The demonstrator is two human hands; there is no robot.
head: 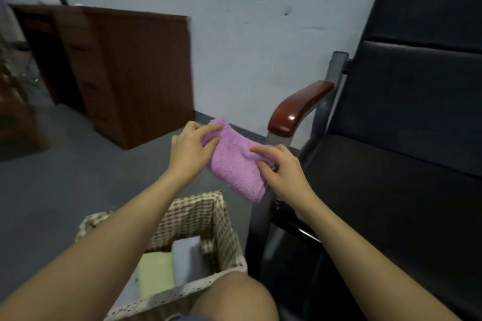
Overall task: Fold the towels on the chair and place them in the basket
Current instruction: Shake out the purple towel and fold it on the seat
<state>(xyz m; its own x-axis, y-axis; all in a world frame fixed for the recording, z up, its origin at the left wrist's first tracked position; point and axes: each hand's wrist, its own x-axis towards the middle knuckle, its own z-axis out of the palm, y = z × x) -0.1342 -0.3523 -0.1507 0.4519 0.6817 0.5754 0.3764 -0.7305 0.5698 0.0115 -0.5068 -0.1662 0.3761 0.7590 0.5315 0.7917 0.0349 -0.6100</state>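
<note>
A folded pink towel (234, 164) hangs in the air between the chair's armrest and the basket. My left hand (191, 146) grips its far upper end. My right hand (281, 169) pinches its near right edge. Below them stands a woven checked basket (206, 219) with a lace-trimmed rim; a pale green towel (156, 273) and a grey-blue towel (187, 255) lie folded inside it. The black leather chair (407, 164) fills the right side, and no towel shows on the part of its seat in view.
The chair's red-brown wooden armrest (300, 109) sits just right of the towel. A brown wooden desk (117, 70) stands against the back wall at left. Grey floor (65, 177) spreads around the basket. My knee (234, 300) is at the basket's near rim.
</note>
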